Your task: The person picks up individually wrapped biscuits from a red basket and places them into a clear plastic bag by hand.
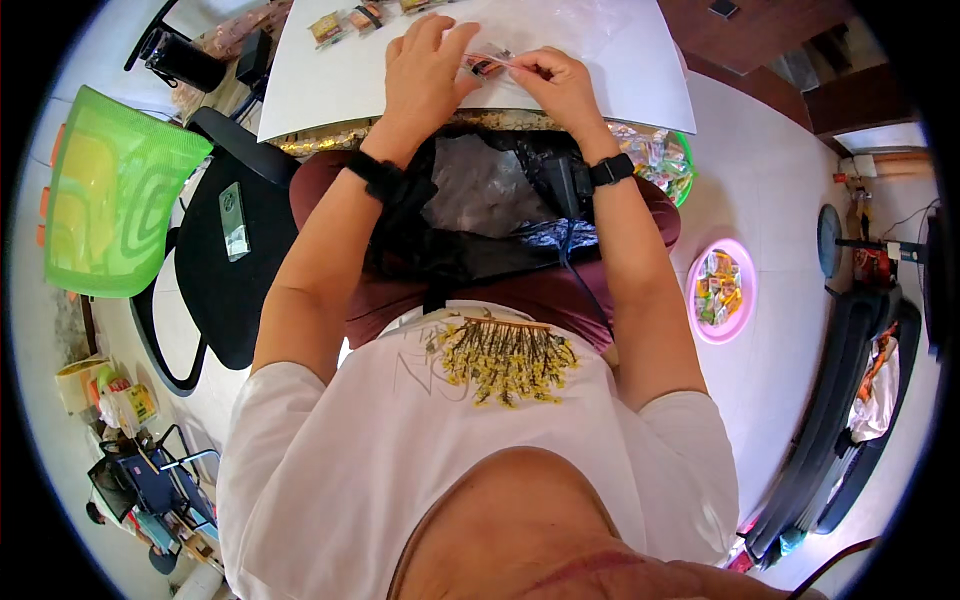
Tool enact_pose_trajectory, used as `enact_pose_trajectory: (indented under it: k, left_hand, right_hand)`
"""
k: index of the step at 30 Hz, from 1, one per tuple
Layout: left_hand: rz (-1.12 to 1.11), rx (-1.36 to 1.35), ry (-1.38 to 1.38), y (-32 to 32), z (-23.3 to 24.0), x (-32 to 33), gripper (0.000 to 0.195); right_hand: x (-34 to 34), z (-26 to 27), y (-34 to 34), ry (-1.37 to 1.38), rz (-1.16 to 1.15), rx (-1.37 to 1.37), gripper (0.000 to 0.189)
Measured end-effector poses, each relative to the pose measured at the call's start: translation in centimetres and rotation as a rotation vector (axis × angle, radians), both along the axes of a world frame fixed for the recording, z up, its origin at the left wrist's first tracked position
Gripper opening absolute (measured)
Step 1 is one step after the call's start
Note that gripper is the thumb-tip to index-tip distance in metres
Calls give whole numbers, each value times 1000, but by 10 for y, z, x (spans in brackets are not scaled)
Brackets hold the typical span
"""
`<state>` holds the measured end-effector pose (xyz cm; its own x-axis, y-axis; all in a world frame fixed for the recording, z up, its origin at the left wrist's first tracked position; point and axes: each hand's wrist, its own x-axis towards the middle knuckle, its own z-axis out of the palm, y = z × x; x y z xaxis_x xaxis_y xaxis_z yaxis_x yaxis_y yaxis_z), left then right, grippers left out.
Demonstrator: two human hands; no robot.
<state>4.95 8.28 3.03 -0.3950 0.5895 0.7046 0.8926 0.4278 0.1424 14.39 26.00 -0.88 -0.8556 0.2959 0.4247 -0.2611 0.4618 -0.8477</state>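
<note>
Both hands are over a white table [337, 97]. Between them lies a small packet in clear film [487, 67] with something dark and orange-red in it. My right hand [555, 79] pinches the film's edge between thumb and fingers. My left hand [427, 71] is spread beside the packet, its fingertips by the film; whether they grip it I cannot tell. Several small wrapped packets [326, 30] lie at the table's far left. Clear plastic film [577, 22] lies beyond my right hand. A black plastic bag [480, 187] sits open on the lap below the table edge.
A green basket of wrapped packets [664, 165] stands under the table's right side. A pink basin [748, 300] of packets is on the floor to the right. On the left are a black and green chair [112, 202] with a phone [234, 221] on its seat.
</note>
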Motion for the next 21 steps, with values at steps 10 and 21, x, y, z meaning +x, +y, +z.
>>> enact_pose_trajectory:
  k: [10,21]
  left_hand:
    - [126,-258,-34,43,4,-20,25]
    - [-303,-157,-78,9,-12,8,12]
  right_hand:
    - [1,1,-3,-38,-26,2,12]
    - [2,7,-2,42,-15,-127,9]
